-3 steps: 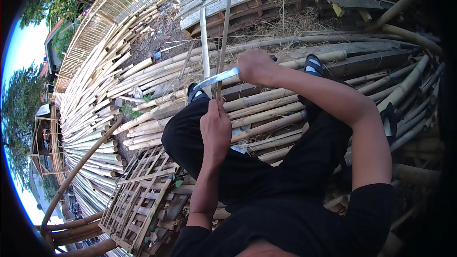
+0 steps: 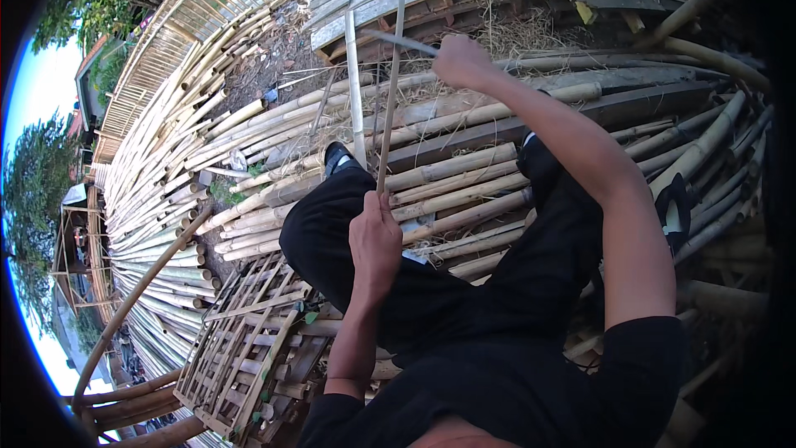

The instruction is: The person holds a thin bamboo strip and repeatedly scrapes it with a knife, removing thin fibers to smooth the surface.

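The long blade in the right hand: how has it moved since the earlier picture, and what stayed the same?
The right hand has lifted the long grey metal blade up and away from the left hand, further along the thin upright bamboo strip. Nothing was newly taken or let go. The left hand still grips the strip's lower end above the black trousers; the bamboo poles beneath lie unchanged.

no packages, labels, signs, screens — none visible.
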A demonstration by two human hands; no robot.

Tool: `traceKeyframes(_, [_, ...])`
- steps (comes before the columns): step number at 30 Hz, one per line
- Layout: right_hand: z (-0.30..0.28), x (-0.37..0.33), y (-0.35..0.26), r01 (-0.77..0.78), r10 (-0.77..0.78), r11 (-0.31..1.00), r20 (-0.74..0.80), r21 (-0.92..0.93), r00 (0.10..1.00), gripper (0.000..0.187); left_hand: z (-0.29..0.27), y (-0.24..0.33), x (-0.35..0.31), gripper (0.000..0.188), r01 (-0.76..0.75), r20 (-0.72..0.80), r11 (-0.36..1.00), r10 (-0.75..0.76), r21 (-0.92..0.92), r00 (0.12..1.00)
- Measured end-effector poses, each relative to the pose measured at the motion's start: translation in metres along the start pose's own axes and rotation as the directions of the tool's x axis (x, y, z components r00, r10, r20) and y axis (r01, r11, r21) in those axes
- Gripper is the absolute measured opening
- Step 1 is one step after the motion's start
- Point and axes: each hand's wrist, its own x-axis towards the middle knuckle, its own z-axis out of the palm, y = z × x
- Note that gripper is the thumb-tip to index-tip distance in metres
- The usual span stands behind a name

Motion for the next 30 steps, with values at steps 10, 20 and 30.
traceKeyframes(10, [-0.019,0.000,0.058,0.059,-0.038,0.988,-0.151,0.140,0.988,0.055,-0.001,-0.016,-0.035,0.026,0.189,0.034,0.957,-0.186,-0.221,0.982])
traceKeyframes(20, [-0.011,-0.059,-0.013,0.259,-0.361,0.606,-0.030,0.752,0.932,0.032,0.012,0.018,-0.010,0.027,0.146,-0.067,0.805,-0.224,-0.575,0.972])
traceKeyframes(30, [-0.020,-0.044,-0.033,0.301,-0.322,0.503,-0.148,0.810,0.935,0.030,-0.015,0.010,-0.032,0.030,0.351,0.122,0.764,-0.342,-0.541,0.932])
